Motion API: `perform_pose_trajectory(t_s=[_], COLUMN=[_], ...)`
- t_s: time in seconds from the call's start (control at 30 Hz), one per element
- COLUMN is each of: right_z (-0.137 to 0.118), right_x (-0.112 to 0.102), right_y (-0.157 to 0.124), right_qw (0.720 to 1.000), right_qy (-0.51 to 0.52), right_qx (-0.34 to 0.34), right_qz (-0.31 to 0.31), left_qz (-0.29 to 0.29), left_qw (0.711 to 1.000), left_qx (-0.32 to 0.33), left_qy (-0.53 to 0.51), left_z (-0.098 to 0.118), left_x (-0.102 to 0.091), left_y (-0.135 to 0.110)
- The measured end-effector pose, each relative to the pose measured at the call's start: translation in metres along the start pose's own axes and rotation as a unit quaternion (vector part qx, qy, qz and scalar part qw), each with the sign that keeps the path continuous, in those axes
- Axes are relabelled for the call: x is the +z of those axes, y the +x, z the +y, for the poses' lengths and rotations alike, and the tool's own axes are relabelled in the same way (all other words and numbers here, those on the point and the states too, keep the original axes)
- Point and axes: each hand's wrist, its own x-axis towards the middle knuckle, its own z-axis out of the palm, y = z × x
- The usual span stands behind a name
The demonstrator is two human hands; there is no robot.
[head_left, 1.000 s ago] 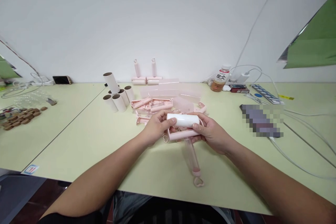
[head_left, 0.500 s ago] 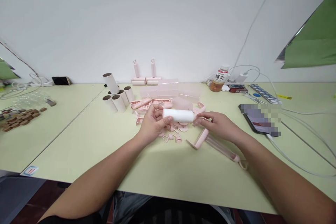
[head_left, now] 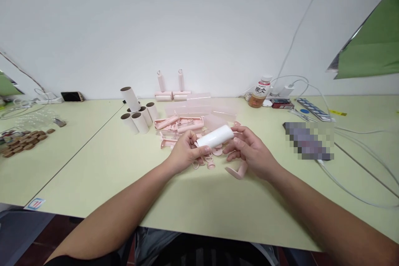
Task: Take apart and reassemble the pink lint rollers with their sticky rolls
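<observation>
A white lint-roller paper roll (head_left: 215, 136) is held above the table, its right end tilted up. My left hand (head_left: 186, 151) is closed round its left end, thumb along the front. My right hand (head_left: 249, 149) is at the other end with its fingers apart and loosely curled, the index finger at or very near the roll's edge. Below my right hand lies a pink curved roller part (head_left: 239, 172). Pink heart-shaped rings and small caps (head_left: 211, 165) lie scattered under the roll. Behind them are pink roller housings (head_left: 190, 124) and translucent pink covers (head_left: 199, 104).
White rolls with cardboard cores (head_left: 140, 122) stand at the left, one on top. Pink lint rollers (head_left: 164, 95) stand against the wall. At right are a bottle (head_left: 259, 91), a phone (head_left: 307, 143) and white cables. Brown discs (head_left: 26, 141) lie far left.
The roll has tipped, its right end going up. My right hand has moved down slightly and its fingers have spread. The clear handle with a ring, below my right forearm before, no longer shows.
</observation>
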Motion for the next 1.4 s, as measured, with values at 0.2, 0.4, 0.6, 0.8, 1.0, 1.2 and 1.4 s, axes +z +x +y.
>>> perform_pose_trajectory(t_s=[0.2, 0.4, 0.6, 0.8, 1.0, 1.2, 1.4], right_z=[0.0, 0.002, 0.009, 0.007, 0.002, 0.0, -0.003], right_x=[-0.003, 0.0, 0.001, 0.001, 0.002, 0.0, -0.002], right_y=[0.005, 0.007, 0.01, 0.009, 0.009, 0.006, 0.003], right_qw=[0.999, 0.996, 0.995, 0.995, 0.989, 0.99, 0.981], right_qy=[0.016, 0.062, 0.062, 0.054, 0.109, -0.043, -0.148], right_qx=[0.033, 0.023, 0.005, -0.007, 0.06, 0.099, 0.097], right_qz=[0.031, 0.061, 0.082, 0.08, 0.085, 0.094, 0.075], left_qz=[0.015, 0.125, 0.123, 0.107, 0.127, 0.261, 0.497], left_qw=[0.983, 0.883, 0.93, 0.958, 0.939, 0.867, 0.676], left_qx=[0.075, 0.195, 0.157, 0.114, 0.168, 0.271, 0.198], left_qy=[0.167, 0.408, 0.308, 0.241, 0.273, 0.328, 0.507], left_z=[-0.009, -0.01, -0.012, -0.011, 0.006, 0.06, 0.107], left_x=[0.003, 0.001, 0.007, 0.01, 0.003, -0.035, -0.107], left_y=[0.001, 0.008, 0.007, 0.004, 0.003, -0.014, -0.045])
